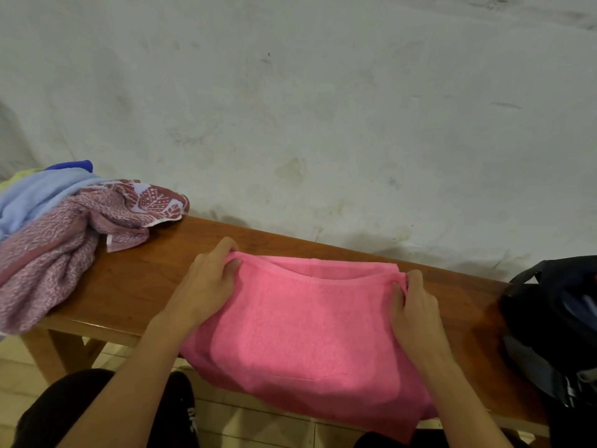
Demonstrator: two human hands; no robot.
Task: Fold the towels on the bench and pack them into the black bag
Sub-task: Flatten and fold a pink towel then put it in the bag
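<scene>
Wooden bench [135, 286] runs along the stained wall [323, 108]. Pink towel [300, 331] lies mid-bench, near edge hanging over the front. Unfolded towel pile [58, 234] sits at the left end, black bag [555, 324] at the right end, both apart from the pink one. Left hand [206, 286] pinches the far-left corner, right hand [416, 312] pinches the far-right corner, fingers closed on fabric.

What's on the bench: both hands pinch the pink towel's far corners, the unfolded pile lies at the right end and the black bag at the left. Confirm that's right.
Wrong on sides. The head view shows the unfolded pile at the bench's left end and the black bag at the right. Left hand and right hand do pinch the pink towel's far corners.
</scene>
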